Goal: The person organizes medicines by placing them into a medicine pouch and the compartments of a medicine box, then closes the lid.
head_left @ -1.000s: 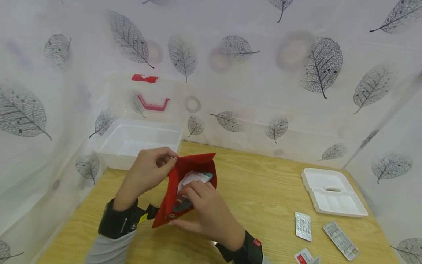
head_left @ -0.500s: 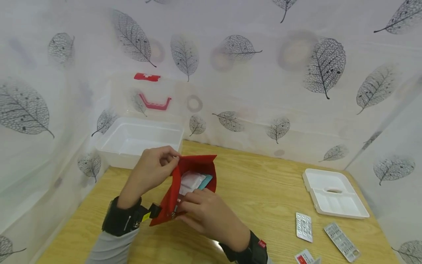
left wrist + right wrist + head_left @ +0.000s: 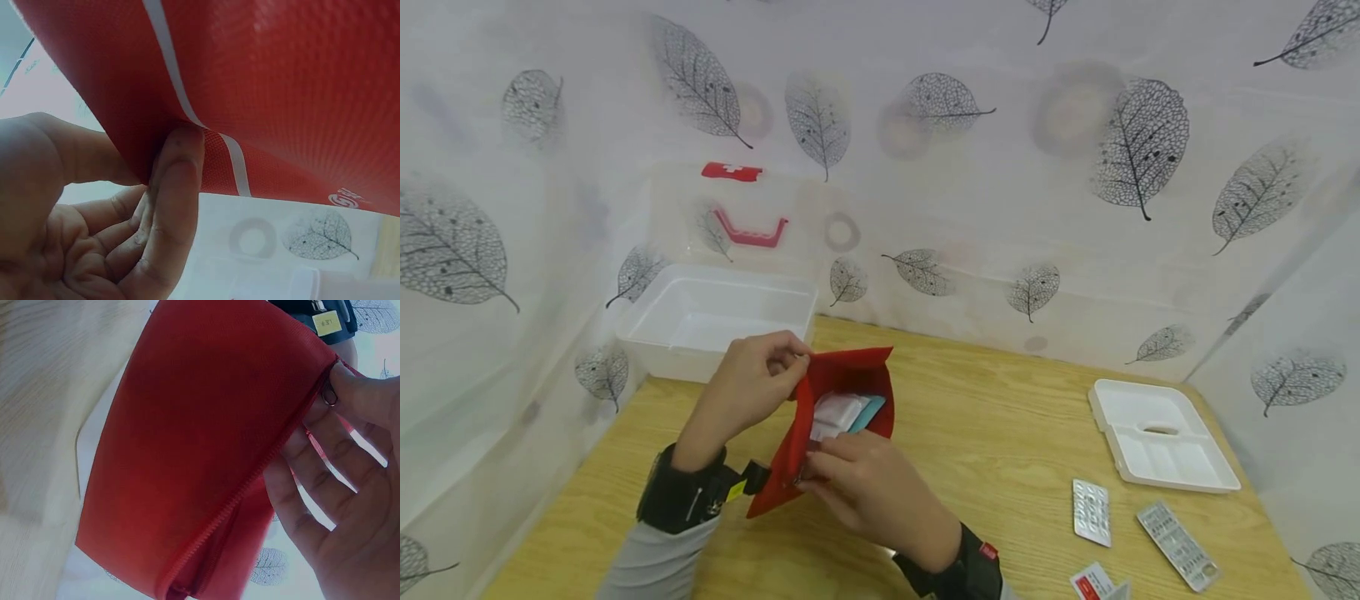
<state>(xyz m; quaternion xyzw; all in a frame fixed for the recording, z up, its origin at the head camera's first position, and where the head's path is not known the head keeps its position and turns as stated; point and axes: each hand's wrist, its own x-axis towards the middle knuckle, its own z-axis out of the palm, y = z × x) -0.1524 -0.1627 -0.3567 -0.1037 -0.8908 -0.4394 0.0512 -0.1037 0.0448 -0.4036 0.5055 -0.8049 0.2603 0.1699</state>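
A red zip pouch (image 3: 850, 367) is held up over the table with its mouth open. Inside lie a clear-wrapped white packet (image 3: 837, 412) and a teal packet (image 3: 868, 412). At the upper left corner, my left hand (image 3: 747, 379) pinches the pouch edge between thumb and bent forefinger, as the left wrist view also shows. My right hand (image 3: 876, 487) is at the near end of the mouth. In the right wrist view its thumb presses the zipped edge beside the small metal zip pull (image 3: 329, 395), with the fingers on the other side of that edge.
Behind the left hand stands a white first-aid box (image 3: 655, 354), its clear lid raised with a red handle (image 3: 751, 229). To the right are a white divided tray (image 3: 1165, 462), two blister packs (image 3: 1091, 512) (image 3: 1178, 546) and a small red-and-white packet (image 3: 1092, 582).
My right hand has come out from deeper in the pouch and closed on its near edge by the zip pull. The packets inside show more. The left hand keeps its grip.
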